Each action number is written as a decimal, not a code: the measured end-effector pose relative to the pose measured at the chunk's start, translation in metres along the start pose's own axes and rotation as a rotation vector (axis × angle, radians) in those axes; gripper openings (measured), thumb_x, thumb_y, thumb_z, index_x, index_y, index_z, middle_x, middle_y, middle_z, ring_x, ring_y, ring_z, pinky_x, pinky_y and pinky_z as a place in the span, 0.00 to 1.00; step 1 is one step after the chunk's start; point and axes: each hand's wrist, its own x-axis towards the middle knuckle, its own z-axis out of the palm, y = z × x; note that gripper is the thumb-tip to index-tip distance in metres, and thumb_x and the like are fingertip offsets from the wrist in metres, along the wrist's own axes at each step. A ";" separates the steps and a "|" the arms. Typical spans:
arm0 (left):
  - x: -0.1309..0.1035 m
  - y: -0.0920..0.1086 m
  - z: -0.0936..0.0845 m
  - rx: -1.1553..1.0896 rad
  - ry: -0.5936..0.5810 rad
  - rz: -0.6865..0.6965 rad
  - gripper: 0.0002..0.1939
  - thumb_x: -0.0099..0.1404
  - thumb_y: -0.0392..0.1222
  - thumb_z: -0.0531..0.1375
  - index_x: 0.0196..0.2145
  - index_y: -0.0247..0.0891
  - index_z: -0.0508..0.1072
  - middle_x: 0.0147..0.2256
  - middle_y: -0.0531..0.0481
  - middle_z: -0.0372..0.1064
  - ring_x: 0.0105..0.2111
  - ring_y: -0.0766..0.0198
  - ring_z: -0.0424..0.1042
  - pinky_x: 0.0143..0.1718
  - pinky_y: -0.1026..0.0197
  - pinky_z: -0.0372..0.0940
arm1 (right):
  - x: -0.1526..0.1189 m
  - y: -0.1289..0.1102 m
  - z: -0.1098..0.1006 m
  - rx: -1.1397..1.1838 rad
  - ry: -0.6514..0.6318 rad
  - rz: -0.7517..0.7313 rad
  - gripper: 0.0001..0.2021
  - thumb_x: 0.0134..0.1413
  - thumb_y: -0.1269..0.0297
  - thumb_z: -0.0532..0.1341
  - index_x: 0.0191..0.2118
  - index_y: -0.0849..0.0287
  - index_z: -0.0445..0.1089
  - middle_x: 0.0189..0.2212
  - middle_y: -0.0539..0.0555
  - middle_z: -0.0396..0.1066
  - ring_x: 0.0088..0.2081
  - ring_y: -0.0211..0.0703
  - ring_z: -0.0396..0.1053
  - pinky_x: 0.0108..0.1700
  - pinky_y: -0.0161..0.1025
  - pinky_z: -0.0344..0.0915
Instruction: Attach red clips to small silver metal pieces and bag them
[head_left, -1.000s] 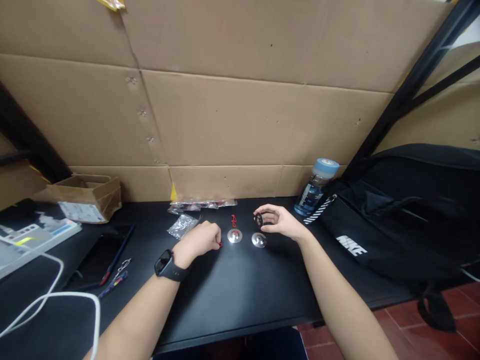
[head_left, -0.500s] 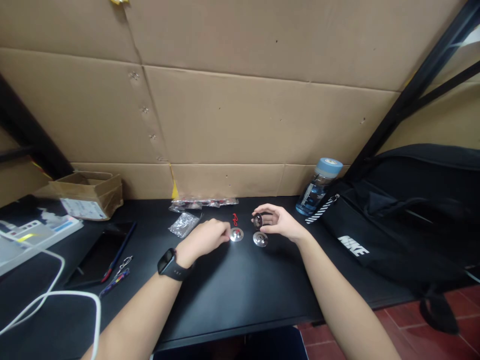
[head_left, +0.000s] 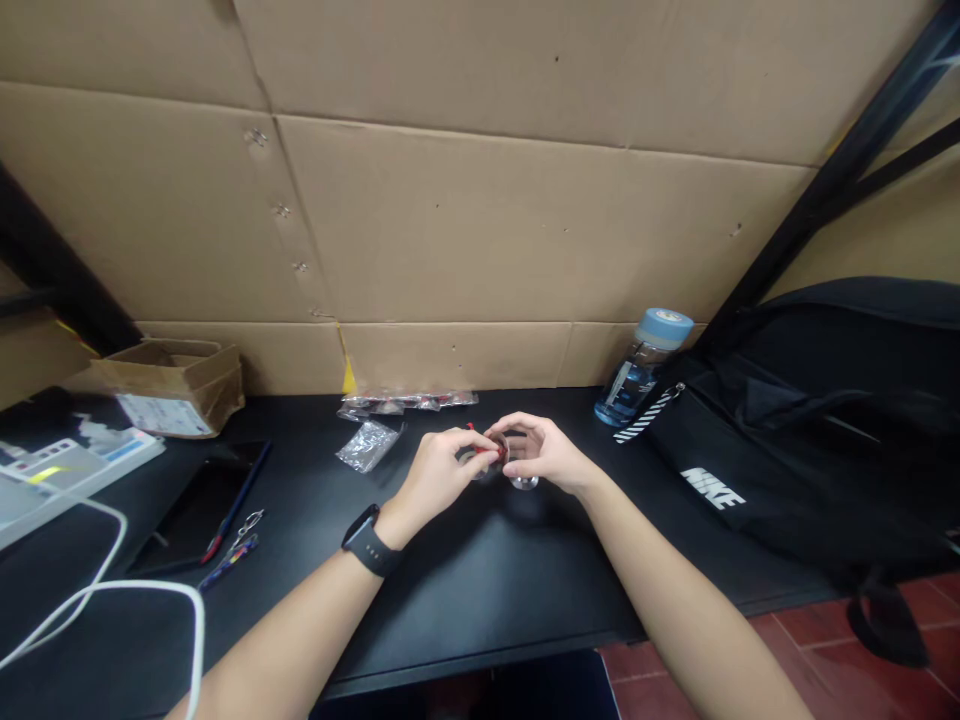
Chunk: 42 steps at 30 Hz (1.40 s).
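My left hand [head_left: 446, 472] is closed in a pinch on a red cord [head_left: 492, 450] at the face of a small metal cymbal [head_left: 504, 442]. That cymbal is tilted on edge between the curved fingers and thumb of my right hand [head_left: 551, 455]. Just below my right hand, a second shiny cymbal [head_left: 526, 483] lies on the black table. A third cymbal [head_left: 478, 473] is mostly hidden behind my left fingers. Beyond my left fingertips, a bit of another red cord [head_left: 471, 427] shows.
Clear plastic packets [head_left: 409, 402] lie along the cardboard wall, with a crumpled clear bag [head_left: 369, 445] nearer. A blue-capped bottle [head_left: 637, 370] and black backpack [head_left: 810, 440] stand right. Left are a tablet [head_left: 202, 508], cardboard box [head_left: 176, 385], power strip [head_left: 82, 475] and white cable [head_left: 196, 640].
My left hand has risen from the cymbal on the table and moved right to the held cymbal, now with a red cord in its pinch. My right hand has shifted slightly left.
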 end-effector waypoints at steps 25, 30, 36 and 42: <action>0.001 -0.012 0.006 0.275 -0.068 0.164 0.06 0.72 0.42 0.59 0.38 0.42 0.76 0.38 0.51 0.77 0.39 0.59 0.72 0.45 0.56 0.62 | 0.001 0.003 0.003 -0.012 -0.007 0.032 0.27 0.39 0.68 0.78 0.48 0.59 0.72 0.42 0.55 0.74 0.42 0.44 0.74 0.42 0.40 0.74; -0.001 -0.011 0.008 0.331 -0.112 0.175 0.06 0.72 0.41 0.58 0.38 0.41 0.75 0.37 0.52 0.76 0.39 0.59 0.70 0.43 0.56 0.61 | 0.000 0.000 0.003 -0.158 -0.037 0.042 0.28 0.41 0.65 0.77 0.49 0.59 0.72 0.39 0.55 0.76 0.42 0.45 0.75 0.44 0.42 0.74; -0.003 -0.009 0.011 0.414 -0.161 0.180 0.03 0.71 0.36 0.59 0.38 0.40 0.74 0.37 0.51 0.76 0.39 0.58 0.70 0.41 0.55 0.60 | 0.000 0.000 0.002 -0.302 -0.080 0.071 0.29 0.42 0.64 0.76 0.52 0.59 0.71 0.41 0.56 0.77 0.44 0.46 0.76 0.48 0.43 0.72; -0.001 -0.009 0.005 0.410 -0.112 0.179 0.05 0.70 0.35 0.59 0.36 0.40 0.73 0.34 0.51 0.74 0.38 0.58 0.70 0.40 0.55 0.60 | 0.004 0.008 0.016 -0.199 0.068 -0.021 0.32 0.42 0.65 0.76 0.53 0.56 0.66 0.45 0.58 0.78 0.43 0.46 0.77 0.51 0.46 0.71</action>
